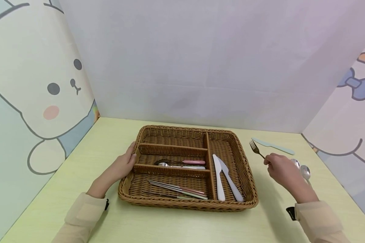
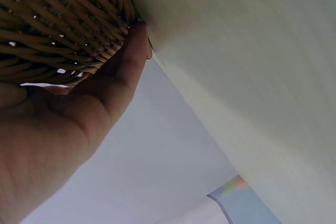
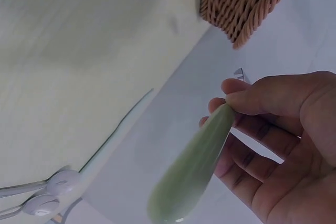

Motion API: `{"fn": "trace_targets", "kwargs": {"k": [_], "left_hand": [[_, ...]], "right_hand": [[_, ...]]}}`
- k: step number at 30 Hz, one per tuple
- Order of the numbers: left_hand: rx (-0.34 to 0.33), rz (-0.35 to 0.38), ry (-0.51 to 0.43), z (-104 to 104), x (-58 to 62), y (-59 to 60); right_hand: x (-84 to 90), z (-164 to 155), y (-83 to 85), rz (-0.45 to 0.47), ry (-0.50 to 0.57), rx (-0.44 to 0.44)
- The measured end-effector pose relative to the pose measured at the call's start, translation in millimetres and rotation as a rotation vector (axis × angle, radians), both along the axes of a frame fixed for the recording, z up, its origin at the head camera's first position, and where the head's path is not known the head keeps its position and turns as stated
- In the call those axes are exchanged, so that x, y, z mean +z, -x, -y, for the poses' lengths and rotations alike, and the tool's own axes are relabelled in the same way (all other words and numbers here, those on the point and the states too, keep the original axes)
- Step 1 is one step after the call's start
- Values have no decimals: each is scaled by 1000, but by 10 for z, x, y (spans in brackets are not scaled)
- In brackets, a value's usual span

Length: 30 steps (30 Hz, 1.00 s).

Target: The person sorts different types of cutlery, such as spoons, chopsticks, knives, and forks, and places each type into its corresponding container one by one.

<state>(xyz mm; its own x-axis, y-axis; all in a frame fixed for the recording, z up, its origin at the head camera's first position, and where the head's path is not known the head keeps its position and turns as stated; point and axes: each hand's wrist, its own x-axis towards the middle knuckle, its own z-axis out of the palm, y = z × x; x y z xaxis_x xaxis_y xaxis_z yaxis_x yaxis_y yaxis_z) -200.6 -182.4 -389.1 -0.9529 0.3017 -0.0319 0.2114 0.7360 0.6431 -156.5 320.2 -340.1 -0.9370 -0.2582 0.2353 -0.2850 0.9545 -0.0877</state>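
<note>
A brown wicker basket (image 1: 188,203) with dividers stands on the table. My left hand (image 1: 123,165) grips its left side, the fingers (image 2: 134,56) against the outer wall. To the basket's right, my right hand (image 1: 281,172) holds a fork (image 1: 254,147) above the table, tines pointing away to the left. Its pale green handle (image 3: 191,171) is pinched between thumb and fingers in the right wrist view. In the basket, two knives (image 1: 220,182) lie in the right compartment, chopsticks (image 1: 182,190) in the front one, and pink- and white-handled cutlery (image 1: 194,162) in the middle one.
A mint-green knife (image 1: 273,146) lies on the table behind my right hand. Two spoons (image 1: 305,172) lie beside that hand, partly hidden by it. A pale wall (image 1: 200,67) closes off the back, with cartoon-printed panels (image 1: 33,84) at the sides.
</note>
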Motion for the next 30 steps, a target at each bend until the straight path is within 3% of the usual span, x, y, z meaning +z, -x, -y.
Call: {"fn": "trace_targets", "kwargs": {"k": [22, 30], "left_hand": [[0, 0, 6, 0, -6, 14], [3, 14, -2, -5, 6, 1]], "right_hand": [[312, 765, 129, -73, -53, 110], [285, 1115, 198, -102, -127, 175]]}}
